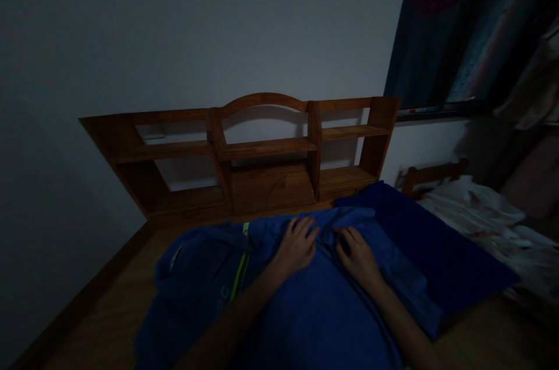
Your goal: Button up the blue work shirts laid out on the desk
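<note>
A blue jacket (332, 306) with a bright green stripe and pale lettering lies spread on the wooden surface, in dim light. My left hand (297, 246) rests on its upper part, fingers apart and slightly bent over the cloth. Just to the right, my right hand (358, 256) has its fingers and thumb curled in at a fold of the jacket, beside the dark line that runs down the front. The fingertips are hard to make out in the dark. A darker blue cloth (437, 242) lies flat under the jacket's right side.
Behind the jacket stands a wooden headboard with shelves (268, 150) against a pale wall (209, 26). Crumpled whitish cloth (476, 201) is heaped at the right by a wooden chair back (437, 173). Bare wood planks (109, 312) show at the left. A dark window is at the upper right.
</note>
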A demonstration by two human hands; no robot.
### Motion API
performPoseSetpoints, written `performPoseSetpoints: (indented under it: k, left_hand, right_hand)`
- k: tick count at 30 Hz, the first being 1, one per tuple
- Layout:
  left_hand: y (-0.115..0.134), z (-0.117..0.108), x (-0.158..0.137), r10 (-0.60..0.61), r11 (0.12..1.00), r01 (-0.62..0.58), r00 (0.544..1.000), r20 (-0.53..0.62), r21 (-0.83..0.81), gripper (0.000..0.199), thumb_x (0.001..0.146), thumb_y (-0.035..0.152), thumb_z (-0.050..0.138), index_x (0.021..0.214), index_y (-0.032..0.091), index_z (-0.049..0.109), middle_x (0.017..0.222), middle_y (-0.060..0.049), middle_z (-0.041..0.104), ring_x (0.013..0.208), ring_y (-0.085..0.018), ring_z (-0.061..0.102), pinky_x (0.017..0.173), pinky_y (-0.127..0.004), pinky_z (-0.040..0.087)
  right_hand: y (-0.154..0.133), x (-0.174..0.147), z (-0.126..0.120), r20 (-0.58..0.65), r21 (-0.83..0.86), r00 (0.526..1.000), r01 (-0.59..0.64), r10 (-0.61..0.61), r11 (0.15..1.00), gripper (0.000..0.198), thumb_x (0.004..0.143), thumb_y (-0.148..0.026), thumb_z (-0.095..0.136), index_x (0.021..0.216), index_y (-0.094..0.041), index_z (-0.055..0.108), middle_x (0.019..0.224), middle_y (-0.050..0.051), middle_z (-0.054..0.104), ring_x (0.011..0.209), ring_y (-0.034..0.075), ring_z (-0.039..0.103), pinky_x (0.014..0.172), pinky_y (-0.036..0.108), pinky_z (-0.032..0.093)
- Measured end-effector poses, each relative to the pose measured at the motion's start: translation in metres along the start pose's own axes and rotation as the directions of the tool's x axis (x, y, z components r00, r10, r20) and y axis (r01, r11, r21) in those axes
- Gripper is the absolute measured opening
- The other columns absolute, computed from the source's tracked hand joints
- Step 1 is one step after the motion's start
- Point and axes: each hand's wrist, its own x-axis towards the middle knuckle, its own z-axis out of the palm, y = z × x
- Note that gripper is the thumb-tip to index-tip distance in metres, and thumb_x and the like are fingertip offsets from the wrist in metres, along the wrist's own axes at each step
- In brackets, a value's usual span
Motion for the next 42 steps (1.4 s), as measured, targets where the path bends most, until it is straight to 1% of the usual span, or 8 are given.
performPoseSetpoints:
  k: [3, 6, 9, 14, 24, 29, 34, 42]
  left_hand:
    - [0.016, 0.008, 0.012, 0.154, 0.988, -0.153, 0.985, 0.082, -0.018, 0.028, 0.086, 0.023, 0.053, 0.114, 0.019, 0.054, 0.118, -0.012, 0.057, 0.121, -0.026, 0.044, 0.108, -0.047, 0.026]
    - [0.013, 0.020, 0.020, 0.139, 0.990, -0.138, 0.987, 0.075, -0.024, 0.013, 0.088, 0.021, 0.051, 0.099, 0.018, 0.057, 0.098, -0.009, 0.061, 0.106, -0.023, 0.052, 0.101, -0.044, 0.036]
    - [0.003, 0.029, 0.020, 0.119, 0.992, -0.117, 0.992, 0.050, -0.041, 0.014, 0.090, 0.017, 0.046, 0.096, 0.019, 0.059, 0.091, -0.006, 0.060, 0.094, -0.020, 0.055, 0.089, -0.038, 0.044]
    - [-0.001, 0.037, 0.009, 0.125, 0.990, -0.125, 0.992, 0.001, -0.059, 0.024, 0.094, 0.017, 0.038, 0.105, 0.019, 0.059, 0.088, -0.006, 0.060, 0.085, -0.019, 0.056, 0.080, -0.035, 0.046]
    - [-0.002, 0.046, 0.001, 0.097, 0.995, -0.097, 0.995, 0.014, -0.029, 0.029, 0.095, 0.020, 0.036, 0.116, 0.018, 0.056, 0.089, -0.007, 0.062, 0.081, -0.018, 0.062, 0.074, -0.029, 0.047]
    - [-0.005, 0.046, -0.003, 0.067, 0.997, -0.065, 0.996, 0.058, -0.048, 0.026, 0.094, 0.021, 0.040, 0.113, 0.022, 0.058, 0.092, -0.005, 0.065, 0.068, -0.015, 0.063, 0.057, -0.026, 0.041]
    - [-0.007, 0.053, -0.007, 0.043, 0.996, -0.042, 0.999, 0.010, -0.078, 0.030, 0.092, 0.018, 0.043, 0.118, 0.025, 0.056, 0.091, -0.005, 0.065, 0.066, -0.014, 0.063, 0.059, -0.026, 0.040]
    - [-0.005, 0.052, -0.006, 0.112, 0.990, -0.108, 0.993, -0.042, 0.089, 0.031, 0.093, 0.021, 0.042, 0.122, 0.021, 0.054, 0.085, -0.004, 0.065, 0.065, -0.013, 0.062, 0.059, -0.027, 0.039]
  right_hand:
    - [-0.001, 0.001, -0.005, -0.009, 0.019, 1.000, 0.005, -0.005, 1.000, 0.032, 0.088, -0.017, 0.044, 0.117, -0.025, 0.053, 0.110, 0.008, 0.055, 0.104, 0.023, 0.052, 0.091, 0.040, 0.046]
    - [-0.002, 0.002, -0.010, -0.016, 0.034, 0.999, 0.029, -0.029, 0.999, 0.032, 0.087, -0.015, 0.044, 0.115, -0.025, 0.055, 0.111, 0.008, 0.055, 0.105, 0.023, 0.052, 0.091, 0.041, 0.047]
    - [-0.003, 0.002, -0.011, -0.008, 0.025, 0.996, 0.084, -0.084, 0.996, 0.035, 0.087, -0.015, 0.046, 0.118, -0.026, 0.055, 0.121, 0.008, 0.052, 0.113, 0.023, 0.048, 0.096, 0.043, 0.043]
    - [0.003, 0.003, -0.007, 0.043, 0.008, 0.992, 0.118, -0.118, 0.993, 0.035, 0.090, -0.018, 0.046, 0.121, -0.028, 0.054, 0.122, 0.006, 0.054, 0.114, 0.022, 0.048, 0.098, 0.044, 0.042]
    - [0.010, 0.000, 0.005, -0.003, -0.057, 1.000, -0.031, 0.030, 0.998, 0.023, 0.091, -0.023, 0.044, 0.107, -0.023, 0.061, 0.098, 0.008, 0.059, 0.094, 0.022, 0.056, 0.084, 0.037, 0.048]
    - [0.013, -0.001, 0.010, 0.087, -0.084, 0.996, 0.031, -0.024, 0.996, 0.019, 0.091, -0.023, 0.044, 0.100, -0.022, 0.061, 0.091, 0.008, 0.059, 0.089, 0.021, 0.056, 0.079, 0.035, 0.048]
    - [0.010, 0.000, 0.010, 0.081, -0.037, 0.996, 0.040, -0.037, 0.998, 0.018, 0.091, -0.023, 0.044, 0.099, -0.022, 0.060, 0.091, 0.007, 0.059, 0.088, 0.020, 0.056, 0.079, 0.035, 0.048]
    - [0.005, 0.000, 0.006, 0.080, 0.020, 0.993, 0.085, -0.087, 0.996, 0.018, 0.091, -0.023, 0.045, 0.100, -0.022, 0.061, 0.089, 0.007, 0.060, 0.086, 0.019, 0.057, 0.077, 0.033, 0.049]
